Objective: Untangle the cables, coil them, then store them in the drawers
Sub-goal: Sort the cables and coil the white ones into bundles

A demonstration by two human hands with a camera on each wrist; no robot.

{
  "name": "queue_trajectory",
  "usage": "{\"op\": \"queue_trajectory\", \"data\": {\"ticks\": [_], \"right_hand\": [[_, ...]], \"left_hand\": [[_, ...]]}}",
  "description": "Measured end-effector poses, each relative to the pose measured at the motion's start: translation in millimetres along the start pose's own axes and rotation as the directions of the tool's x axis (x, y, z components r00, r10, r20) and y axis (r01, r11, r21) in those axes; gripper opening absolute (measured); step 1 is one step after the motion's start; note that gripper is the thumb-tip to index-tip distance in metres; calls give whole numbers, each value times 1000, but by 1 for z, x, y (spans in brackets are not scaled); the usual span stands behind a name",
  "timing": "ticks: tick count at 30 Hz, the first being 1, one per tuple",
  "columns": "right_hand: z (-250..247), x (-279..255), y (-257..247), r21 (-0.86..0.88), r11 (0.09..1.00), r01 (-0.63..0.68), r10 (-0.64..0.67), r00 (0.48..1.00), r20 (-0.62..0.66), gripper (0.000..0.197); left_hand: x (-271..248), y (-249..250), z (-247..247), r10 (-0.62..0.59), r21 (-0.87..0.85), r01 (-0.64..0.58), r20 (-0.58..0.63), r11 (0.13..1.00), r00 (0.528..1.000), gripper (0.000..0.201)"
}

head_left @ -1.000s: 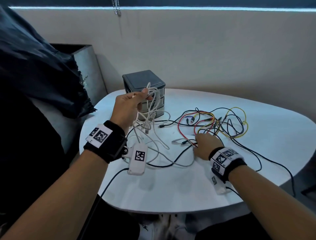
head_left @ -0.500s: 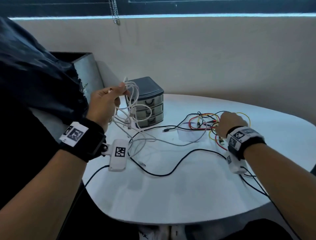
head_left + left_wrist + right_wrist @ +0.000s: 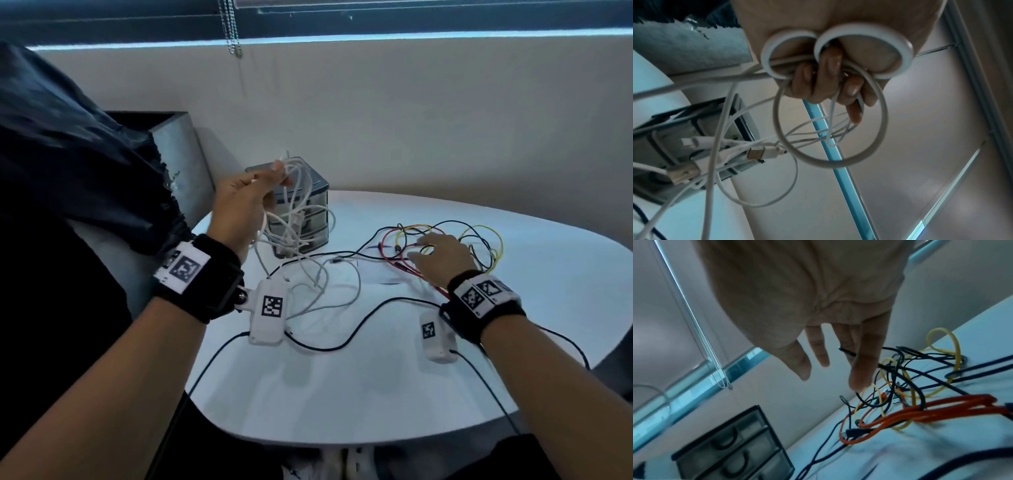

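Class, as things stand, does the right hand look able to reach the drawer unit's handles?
Probably yes. The right hand is open over the coloured cables, and the table between it and the drawer unit holds only loose cables. White cables hanging from the left hand partly curtain its front.

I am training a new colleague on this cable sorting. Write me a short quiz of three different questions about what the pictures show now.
1. True or false: the left hand grips the bundle of white cables lifted above the table.
2. Multiple choice: the right hand is A) gripping a red cable, B) spread open over the coloured cable tangle, C) pulling a drawer.
3. Fill in: the handles of the drawer unit show that its drawers are all ____.

Key
1. True: the fingers curl round several white loops.
2. B: in the right wrist view the fingers are straight and hold nothing.
3. Closed.
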State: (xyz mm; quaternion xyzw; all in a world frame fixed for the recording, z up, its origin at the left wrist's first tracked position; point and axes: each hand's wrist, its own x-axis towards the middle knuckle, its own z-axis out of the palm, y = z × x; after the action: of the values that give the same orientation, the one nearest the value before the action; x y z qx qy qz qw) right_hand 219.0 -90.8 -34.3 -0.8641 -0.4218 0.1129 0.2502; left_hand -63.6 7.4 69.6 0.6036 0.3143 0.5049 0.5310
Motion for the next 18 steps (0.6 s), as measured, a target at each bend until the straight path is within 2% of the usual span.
{"op": "queue_trajectory", "data": {"ticks": [2,4,6,8,11,14,16,18], "right_hand": [[1,-7,-1,85,995,-44,46,999,-19,50],[-4,-17,-2,59,996,-70,69,997,18,54],[-11,-30,-6,55,996,-66,66,998,3,52],[-17,-50,-17,200,980,-9,22,998,-65,43],[-14,-87,-45,507,856,101,-32,989,-142,24],[2,-123,-64,753,657,36,-31,999,-21,15],[15,-144,-65,818,575,9,-25,1000,6,15],[29,-158,-59,845,535,9,-11,1000,-4,10]], "left_hand": [[-7,-2,11,-44,-38,45,25,998,999,28],[-13,-3,20,-100,-69,101,19,992,995,27],[-18,-10,25,-194,-164,198,39,966,980,28],[-25,-22,29,-278,-272,301,119,914,953,30],[-43,-44,40,-331,-319,375,183,871,926,30],[-66,-63,48,-358,-337,412,212,847,909,33],[-80,-75,43,-379,-341,433,217,834,900,31],[-91,-83,35,-384,-346,433,202,833,901,28]]}}
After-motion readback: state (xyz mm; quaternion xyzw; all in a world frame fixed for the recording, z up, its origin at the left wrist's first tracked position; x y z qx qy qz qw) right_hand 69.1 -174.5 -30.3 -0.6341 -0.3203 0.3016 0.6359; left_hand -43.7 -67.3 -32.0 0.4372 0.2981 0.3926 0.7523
